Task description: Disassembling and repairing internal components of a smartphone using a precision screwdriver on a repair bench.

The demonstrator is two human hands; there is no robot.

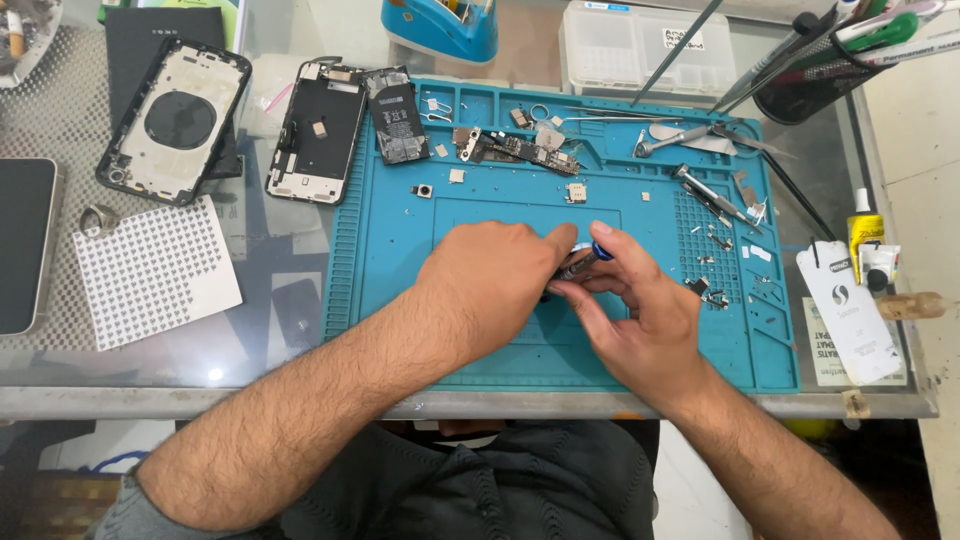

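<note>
Screwdriver (pixel 585 260), a small one with a blue cap and dark shaft, is sitting at the centre of the frame, pinched between the fingertips of the right hand (pixel 640 315), whose index finger is resting on the blue cap. Left hand (pixel 495 275) is curling beside it, knuckles up, fingers closed down over something too hidden to make out; I cannot tell what it is gripping. Both hands are working over the blue repair mat (pixel 400 250), which is lying on a glass table (pixel 270 330). Toward the upper middle of the frame, a logic board (pixel 520 148) is lying on the mat, with metal tweezers (pixel 715 195) at the right. At the upper left, an opened phone chassis (pixel 317 130) and a phone back housing (pixel 175 120) are lying just off the mat.
</note>
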